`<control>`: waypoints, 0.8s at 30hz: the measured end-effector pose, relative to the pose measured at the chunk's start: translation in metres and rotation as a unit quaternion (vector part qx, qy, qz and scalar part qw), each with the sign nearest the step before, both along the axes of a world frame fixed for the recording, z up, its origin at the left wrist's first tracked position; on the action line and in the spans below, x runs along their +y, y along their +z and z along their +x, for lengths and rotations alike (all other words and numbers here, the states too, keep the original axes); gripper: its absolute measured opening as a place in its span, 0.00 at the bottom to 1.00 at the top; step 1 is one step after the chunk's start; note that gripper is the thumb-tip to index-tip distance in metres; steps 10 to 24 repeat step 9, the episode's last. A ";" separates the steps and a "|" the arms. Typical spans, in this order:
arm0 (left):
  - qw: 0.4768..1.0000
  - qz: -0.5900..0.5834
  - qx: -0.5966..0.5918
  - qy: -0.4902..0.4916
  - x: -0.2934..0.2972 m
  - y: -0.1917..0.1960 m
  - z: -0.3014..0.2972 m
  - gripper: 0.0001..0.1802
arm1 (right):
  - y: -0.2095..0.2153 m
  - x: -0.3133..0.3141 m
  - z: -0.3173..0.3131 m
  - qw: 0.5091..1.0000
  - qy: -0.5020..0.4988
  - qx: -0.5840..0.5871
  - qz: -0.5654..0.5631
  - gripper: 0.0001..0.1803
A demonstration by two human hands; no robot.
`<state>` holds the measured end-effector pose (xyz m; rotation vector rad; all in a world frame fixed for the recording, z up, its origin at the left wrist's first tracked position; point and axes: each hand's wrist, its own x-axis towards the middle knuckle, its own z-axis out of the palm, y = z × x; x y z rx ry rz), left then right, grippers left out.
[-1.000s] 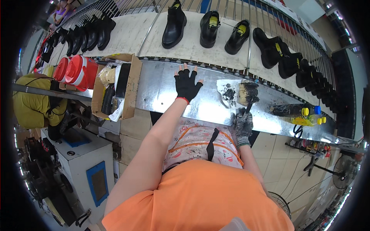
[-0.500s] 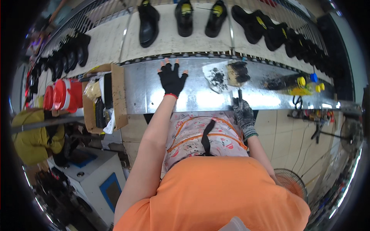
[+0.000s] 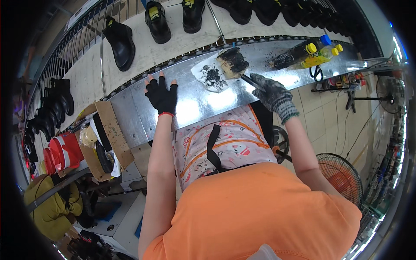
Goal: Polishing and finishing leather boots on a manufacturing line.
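My left hand [image 3: 163, 97], in a black fingerless glove, lies with fingers spread on the metal bench top [image 3: 136, 106] near the conveyor edge. In a grey knitted glove, my right hand [image 3: 273, 94] is closed around a slim dark stick-like tool [image 3: 248, 79]. Its tip meets or comes very near the lower edge of a pale block stained black [image 3: 233, 62], perhaps a sponge. What kind of tool it is, I cannot tell. Just left of the block lies a white sheet [image 3: 207, 78] with black smears and crumbs.
Black ankle boots [image 3: 118, 44] and other black shoes line the conveyor [image 3: 145, 47] beyond the bench. Bottles with yellow and blue caps [image 3: 299, 54] lie at the right, by black-handled scissors [image 3: 317, 73]. A cardboard box [image 3: 113, 125] and red containers [image 3: 65, 149] stand left; a fan [image 3: 340, 177] is lower right.
The view has turned, so the bench now slants up to the right. My right hand has moved from the bench's near edge toward the stained block, tool in hand. My left hand still lies flat.
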<state>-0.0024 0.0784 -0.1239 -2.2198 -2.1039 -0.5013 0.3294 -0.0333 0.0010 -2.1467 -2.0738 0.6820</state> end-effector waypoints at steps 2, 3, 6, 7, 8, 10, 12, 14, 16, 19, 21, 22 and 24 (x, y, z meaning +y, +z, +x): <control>1.000 0.014 0.000 0.001 0.000 -0.004 -0.002 0.33 | 0.021 0.014 -0.012 0.998 0.006 -0.053 -0.029 0.26; 1.000 0.013 -0.001 -0.002 0.000 -0.003 -0.001 0.33 | 0.029 0.020 -0.017 0.992 0.010 -0.108 -0.057 0.25; 1.000 0.006 0.010 0.000 0.001 -0.001 0.000 0.34 | 0.032 0.032 -0.027 0.993 -0.004 -0.109 -0.053 0.21; 1.000 0.005 0.008 0.001 0.000 -0.001 0.000 0.34 | 0.035 0.035 -0.031 0.990 -0.020 -0.107 -0.089 0.20; 1.000 0.004 0.006 0.002 0.000 -0.002 0.000 0.35 | 0.034 0.036 -0.033 0.989 -0.035 -0.106 -0.099 0.20; 1.000 0.003 0.007 0.001 0.000 -0.001 0.000 0.35 | 0.039 0.034 -0.035 0.990 -0.032 -0.101 -0.096 0.20; 1.000 0.003 0.007 0.001 0.000 -0.001 0.000 0.35 | 0.039 0.034 -0.035 0.990 -0.032 -0.101 -0.096 0.20; 1.000 0.003 0.007 0.001 0.000 -0.001 0.000 0.35 | 0.039 0.034 -0.035 0.990 -0.032 -0.101 -0.096 0.20; 1.000 0.003 0.007 0.001 0.000 -0.001 0.000 0.35 | 0.039 0.034 -0.035 0.990 -0.032 -0.101 -0.096 0.20; 1.000 0.003 0.007 0.001 0.000 -0.001 0.000 0.35 | 0.039 0.034 -0.035 0.990 -0.032 -0.101 -0.096 0.20; 1.000 0.003 0.007 0.001 0.000 -0.001 0.000 0.35 | 0.039 0.034 -0.035 0.990 -0.032 -0.101 -0.096 0.20; 1.000 0.003 0.007 0.001 0.000 -0.001 0.000 0.35 | 0.039 0.034 -0.035 0.990 -0.032 -0.101 -0.096 0.20; 1.000 0.003 0.007 0.001 0.000 -0.001 0.000 0.35 | 0.039 0.034 -0.035 0.990 -0.032 -0.101 -0.096 0.20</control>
